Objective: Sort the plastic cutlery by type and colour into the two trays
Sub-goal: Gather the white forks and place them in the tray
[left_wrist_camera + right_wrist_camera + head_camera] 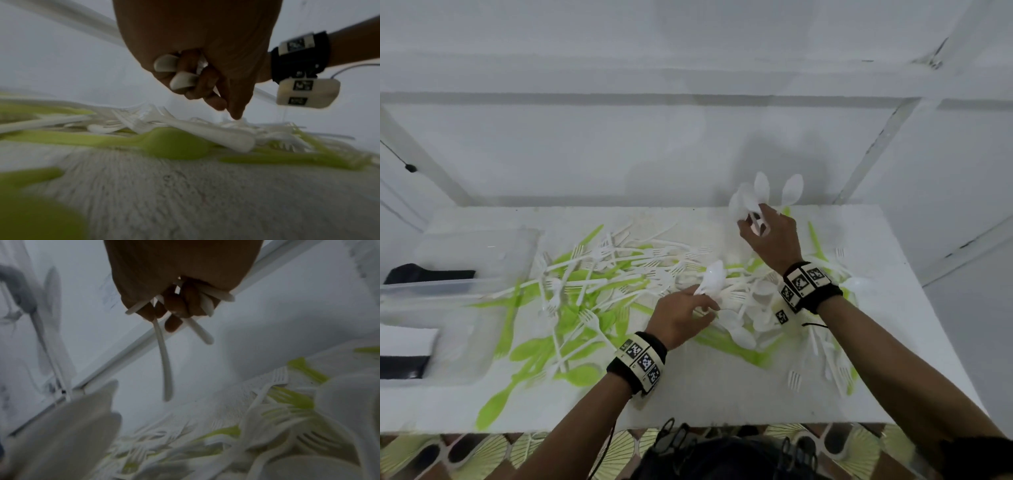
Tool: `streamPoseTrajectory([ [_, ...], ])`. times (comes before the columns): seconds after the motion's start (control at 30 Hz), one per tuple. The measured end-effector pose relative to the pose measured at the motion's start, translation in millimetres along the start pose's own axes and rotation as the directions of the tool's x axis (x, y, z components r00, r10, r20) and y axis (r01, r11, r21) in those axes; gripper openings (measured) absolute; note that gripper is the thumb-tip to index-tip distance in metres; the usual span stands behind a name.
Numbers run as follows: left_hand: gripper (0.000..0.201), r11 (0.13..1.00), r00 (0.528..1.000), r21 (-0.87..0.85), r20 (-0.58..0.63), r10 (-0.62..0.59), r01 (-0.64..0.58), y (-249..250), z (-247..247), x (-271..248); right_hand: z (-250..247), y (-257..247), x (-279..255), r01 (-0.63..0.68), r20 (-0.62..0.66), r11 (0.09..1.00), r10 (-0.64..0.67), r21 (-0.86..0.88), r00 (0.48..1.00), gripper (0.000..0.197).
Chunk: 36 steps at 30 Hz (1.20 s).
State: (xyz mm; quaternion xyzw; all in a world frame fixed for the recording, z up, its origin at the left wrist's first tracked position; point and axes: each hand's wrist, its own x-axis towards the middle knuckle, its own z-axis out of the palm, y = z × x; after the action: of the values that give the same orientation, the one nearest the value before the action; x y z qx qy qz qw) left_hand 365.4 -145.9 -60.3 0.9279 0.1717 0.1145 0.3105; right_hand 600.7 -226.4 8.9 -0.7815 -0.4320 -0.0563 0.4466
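A heap of white and lime-green plastic cutlery (619,284) covers the white table (722,394). My right hand (767,229) is raised over the heap's far right and grips a bunch of white spoons (763,192), bowls fanned upward; their handles (166,369) hang below my curled fingers in the right wrist view. My left hand (681,315) is low at the heap's near middle and holds white spoons (712,277) by the handles (183,81), bowls pointing away. A green spoon (174,144) lies just under that hand.
Two clear plastic trays (479,253) (431,342) sit at the table's left, holding dark and white items. Loose white forks (794,378) and green pieces lie near the right front. The table's front edge (688,426) runs above a patterned floor. White walls close in behind.
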Motion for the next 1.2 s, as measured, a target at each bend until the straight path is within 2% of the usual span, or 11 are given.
streamPoseTrajectory([
  [0.13,0.03,0.975,0.969,0.098,0.17,0.179,-0.197,3,12,3,-23,-9,-18,-0.292,0.105,0.93,0.275,0.222,0.956,0.019],
  [0.2,0.033,0.966,0.955,0.124,0.222,0.195,-0.226,4,17,8,-33,-14,-29,-0.352,0.14,0.889,0.325,0.293,0.935,0.017],
  [0.33,0.04,0.946,0.944,0.168,0.228,0.237,-0.278,2,22,12,-43,-8,-46,-0.384,0.107,0.859,0.37,0.339,0.923,0.013],
  [0.43,0.028,0.953,0.95,0.18,0.239,0.2,-0.245,9,14,15,-45,10,-56,-0.457,0.106,0.812,0.452,0.363,0.886,0.01],
  [0.5,0.021,0.976,0.962,0.137,0.24,0.132,-0.168,9,8,18,-48,17,-62,-0.522,0.149,0.761,0.507,0.385,0.849,0.014],
  [0.57,0.019,0.983,0.965,0.105,0.235,0.12,-0.148,8,2,19,-50,19,-68,-0.582,0.201,0.704,0.552,0.407,0.809,0.02],
  [0.67,0.011,0.978,0.95,0.062,0.256,0.177,-0.199,8,-7,16,-52,18,-77,-0.602,0.221,0.71,0.562,0.365,0.797,0.025],
  [0.77,0.01,0.981,0.965,0.028,0.187,0.182,-0.19,12,-21,14,-50,18,-83,-0.578,0.249,0.749,0.521,0.324,0.816,0.02],
  [0.97,0.018,0.95,0.992,-0.302,0.068,0.104,-0.079,8,-51,19,-40,7,-85,-0.53,0.32,0.761,0.431,0.373,0.844,0.003],
  [1.1,0.038,0.934,0.998,-0.357,0.05,0.037,-0.017,-5,-61,20,-33,-3,-85,-0.465,0.407,0.848,0.342,0.256,0.847,0.029],
  [1.2,0.041,0.927,1.0,-0.374,0.009,0.029,-0.024,-12,-70,18,-29,-13,-87,-0.465,0.483,0.859,0.321,0.214,0.815,0.026],
])
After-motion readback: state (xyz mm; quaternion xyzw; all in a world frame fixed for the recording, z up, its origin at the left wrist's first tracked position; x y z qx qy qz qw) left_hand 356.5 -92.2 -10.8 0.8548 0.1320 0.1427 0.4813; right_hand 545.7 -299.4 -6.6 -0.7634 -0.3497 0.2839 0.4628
